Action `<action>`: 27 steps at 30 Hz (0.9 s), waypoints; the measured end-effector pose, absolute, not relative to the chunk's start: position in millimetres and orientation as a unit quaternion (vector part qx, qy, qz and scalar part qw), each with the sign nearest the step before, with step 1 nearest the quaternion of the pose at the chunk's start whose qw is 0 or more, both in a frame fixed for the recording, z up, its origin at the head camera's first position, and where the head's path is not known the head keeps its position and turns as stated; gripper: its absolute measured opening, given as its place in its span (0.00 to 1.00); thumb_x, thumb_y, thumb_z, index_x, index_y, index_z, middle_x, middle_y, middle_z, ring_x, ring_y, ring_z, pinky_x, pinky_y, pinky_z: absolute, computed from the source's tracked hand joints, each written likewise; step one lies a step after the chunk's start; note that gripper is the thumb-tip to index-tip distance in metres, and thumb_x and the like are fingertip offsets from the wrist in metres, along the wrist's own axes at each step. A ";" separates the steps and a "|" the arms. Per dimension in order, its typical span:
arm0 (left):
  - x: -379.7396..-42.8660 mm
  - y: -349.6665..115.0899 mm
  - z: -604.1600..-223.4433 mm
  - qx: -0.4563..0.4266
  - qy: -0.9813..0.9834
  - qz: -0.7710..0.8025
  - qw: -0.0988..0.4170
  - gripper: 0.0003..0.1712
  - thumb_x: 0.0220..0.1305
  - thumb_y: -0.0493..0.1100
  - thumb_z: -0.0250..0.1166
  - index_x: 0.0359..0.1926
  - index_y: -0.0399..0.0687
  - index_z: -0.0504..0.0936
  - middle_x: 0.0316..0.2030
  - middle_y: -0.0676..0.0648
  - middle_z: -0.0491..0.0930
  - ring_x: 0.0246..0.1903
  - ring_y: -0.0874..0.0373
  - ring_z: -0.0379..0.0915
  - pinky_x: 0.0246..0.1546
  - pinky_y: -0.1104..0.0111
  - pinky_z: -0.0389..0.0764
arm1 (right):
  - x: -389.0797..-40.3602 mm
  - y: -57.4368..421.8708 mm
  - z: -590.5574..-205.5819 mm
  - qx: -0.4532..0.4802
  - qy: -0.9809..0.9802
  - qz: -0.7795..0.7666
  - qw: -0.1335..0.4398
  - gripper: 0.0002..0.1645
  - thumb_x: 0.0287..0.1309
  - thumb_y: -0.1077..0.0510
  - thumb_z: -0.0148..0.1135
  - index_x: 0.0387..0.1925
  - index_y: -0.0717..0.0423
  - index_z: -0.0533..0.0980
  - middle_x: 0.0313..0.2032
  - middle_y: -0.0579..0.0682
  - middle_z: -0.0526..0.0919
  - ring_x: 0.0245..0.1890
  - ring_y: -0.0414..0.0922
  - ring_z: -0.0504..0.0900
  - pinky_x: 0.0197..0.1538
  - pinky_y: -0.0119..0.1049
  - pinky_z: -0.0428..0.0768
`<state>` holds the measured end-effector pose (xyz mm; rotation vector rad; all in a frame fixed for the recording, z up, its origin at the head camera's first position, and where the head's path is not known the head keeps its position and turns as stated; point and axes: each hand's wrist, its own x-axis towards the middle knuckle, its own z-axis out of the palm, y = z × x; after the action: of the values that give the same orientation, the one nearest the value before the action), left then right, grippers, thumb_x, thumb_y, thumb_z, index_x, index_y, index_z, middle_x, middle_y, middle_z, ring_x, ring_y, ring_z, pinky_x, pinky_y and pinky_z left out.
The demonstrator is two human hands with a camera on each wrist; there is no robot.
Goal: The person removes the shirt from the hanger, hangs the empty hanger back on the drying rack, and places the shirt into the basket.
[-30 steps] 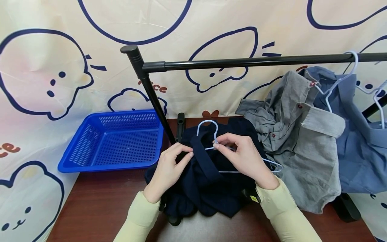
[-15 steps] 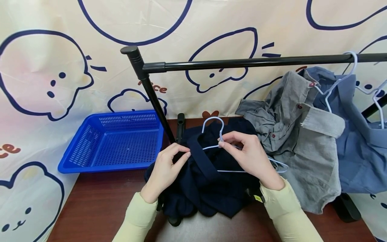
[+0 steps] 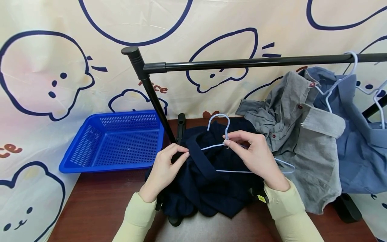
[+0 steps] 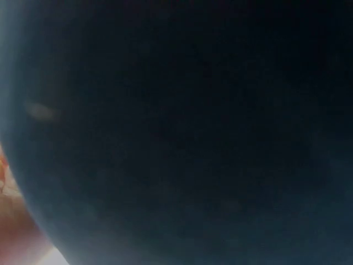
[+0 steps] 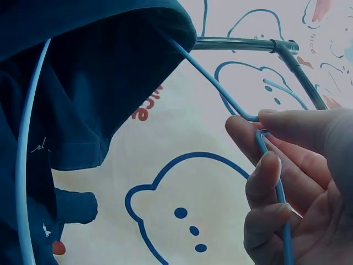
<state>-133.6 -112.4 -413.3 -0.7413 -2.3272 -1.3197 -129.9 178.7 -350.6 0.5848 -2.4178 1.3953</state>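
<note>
1. The pale lavender-blue wire-thin hanger (image 3: 212, 146) is lying over the dark navy cloth garment (image 3: 208, 195); its left part is passing under a folded band of that cloth, perhaps the collar, while its right end is sticking out past the garment.
2. At the garment's upper right, the right hand (image 3: 257, 154) is pinching the hanger just below its hook between thumb and forefinger, with the other fingers curling near the hook in the right wrist view.
3. At the band's left edge, the left hand (image 3: 164, 164) is pinching the cloth between thumb and forefinger; the left wrist view is showing mostly dark blur.
4. The step in hand seems to be fitting the hanger inside the garment, with one side apparently in.
5. The next move probably calls for keeping the band steady and tucking the protruding right end under the cloth.
6. Beyond the garment, the black metal rail (image 3: 242, 63) is running above, the blue perforated plastic basket (image 3: 110, 168) is sitting to its left, and the grey buttoned shirt (image 3: 317, 151) is hanging to its right.
</note>
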 end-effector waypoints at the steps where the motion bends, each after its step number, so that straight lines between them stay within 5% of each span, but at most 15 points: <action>1: -133.6 -112.5 -413.3 -0.262 -0.825 -0.468 0.181 0.05 0.68 0.39 0.70 0.43 0.51 0.87 0.42 0.58 0.84 0.44 0.62 0.81 0.45 0.62 0.80 | -129.7 179.5 -350.9 0.201 -0.839 0.484 0.147 0.08 0.66 0.59 0.69 0.45 0.50 0.87 0.39 0.39 0.89 0.33 0.38 0.85 0.35 0.30 0.80; 27: -133.8 -116.5 -414.3 -0.249 -0.834 -0.460 0.177 0.05 0.69 0.39 0.69 0.44 0.49 0.87 0.42 0.55 0.84 0.45 0.60 0.80 0.47 0.60 0.80 | -123.2 195.7 -340.0 0.165 -0.852 0.468 0.166 0.08 0.66 0.60 0.69 0.45 0.52 0.87 0.39 0.42 0.89 0.31 0.39 0.83 0.35 0.27 0.78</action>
<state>-133.8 -116.5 -414.3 -0.7045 -2.3607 -1.3013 -123.2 195.7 -340.0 0.4705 -2.4255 1.3328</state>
